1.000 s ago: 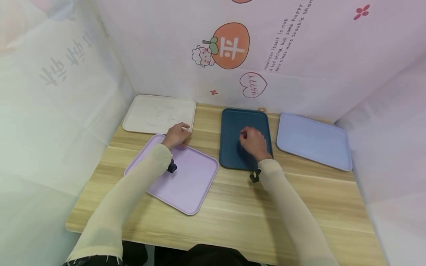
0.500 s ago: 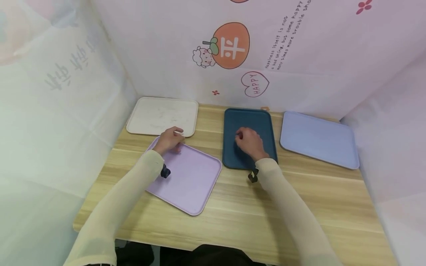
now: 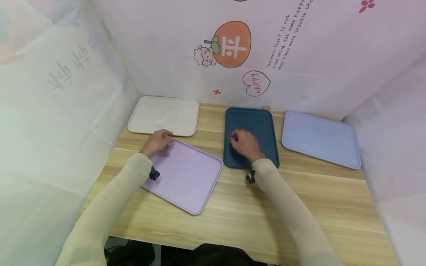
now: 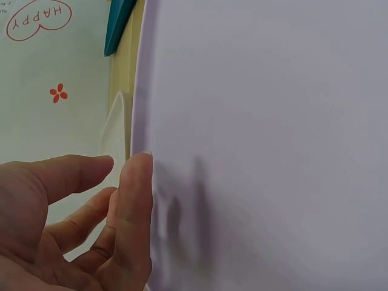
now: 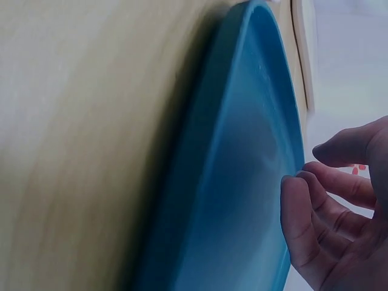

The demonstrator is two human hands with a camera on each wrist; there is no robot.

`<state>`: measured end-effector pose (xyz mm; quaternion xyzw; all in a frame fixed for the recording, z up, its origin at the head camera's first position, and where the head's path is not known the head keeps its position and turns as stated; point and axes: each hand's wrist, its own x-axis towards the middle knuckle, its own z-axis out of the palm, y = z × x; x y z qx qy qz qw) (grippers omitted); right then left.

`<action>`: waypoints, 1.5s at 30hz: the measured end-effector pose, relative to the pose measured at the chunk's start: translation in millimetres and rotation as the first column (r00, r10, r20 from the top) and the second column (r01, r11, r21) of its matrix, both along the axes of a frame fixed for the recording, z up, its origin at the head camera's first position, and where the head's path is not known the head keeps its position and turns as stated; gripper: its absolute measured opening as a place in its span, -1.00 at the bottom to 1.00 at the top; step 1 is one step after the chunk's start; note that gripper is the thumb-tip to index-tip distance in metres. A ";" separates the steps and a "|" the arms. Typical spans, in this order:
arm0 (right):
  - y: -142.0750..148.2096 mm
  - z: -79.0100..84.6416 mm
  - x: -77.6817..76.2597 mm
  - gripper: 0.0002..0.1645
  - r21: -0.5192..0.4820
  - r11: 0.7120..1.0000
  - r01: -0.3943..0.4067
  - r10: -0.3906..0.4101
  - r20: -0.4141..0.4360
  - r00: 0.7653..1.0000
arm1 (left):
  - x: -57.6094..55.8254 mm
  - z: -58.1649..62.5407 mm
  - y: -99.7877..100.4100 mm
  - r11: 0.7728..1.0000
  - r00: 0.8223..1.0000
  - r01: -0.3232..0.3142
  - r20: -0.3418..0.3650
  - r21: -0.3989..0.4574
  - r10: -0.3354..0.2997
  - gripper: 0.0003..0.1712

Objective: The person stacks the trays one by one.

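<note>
My left hand (image 3: 157,142) hovers over the far left part of a lavender tray (image 3: 189,173), its fingers loosely bent and holding nothing. In the left wrist view the thumb is apart from the fingers (image 4: 134,209), which overlap the tray's rim. Over the dark teal tray (image 3: 250,119), my right hand (image 3: 246,145) has loosely curled fingers with nothing between them. The right wrist view has those fingers (image 5: 297,221) across the teal tray's far side, a small gap between thumb and index finger. The lavender tray lies at an angle on the table.
A white tray (image 3: 163,115) lies behind the lavender one at the back left. To the right of the teal tray is a light blue tray (image 3: 319,138), near the right wall. Printed white sheeting (image 3: 166,48) encloses the wooden table (image 3: 253,218) at the back and sides.
My left hand has moved left along the far side of the lavender tray, away from the white tray's front right corner. My right hand has shifted slightly left over the teal tray.
</note>
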<state>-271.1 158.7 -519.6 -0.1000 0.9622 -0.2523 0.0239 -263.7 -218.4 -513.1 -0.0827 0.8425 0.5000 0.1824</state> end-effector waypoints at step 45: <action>-45.0 -2.6 9.8 -0.69 -0.022 0.996 -0.092 0.092 0.033 0.995 | 64.4 2.7 -72.3 0.999 0.999 -0.049 0.018 -0.012 0.049 -0.51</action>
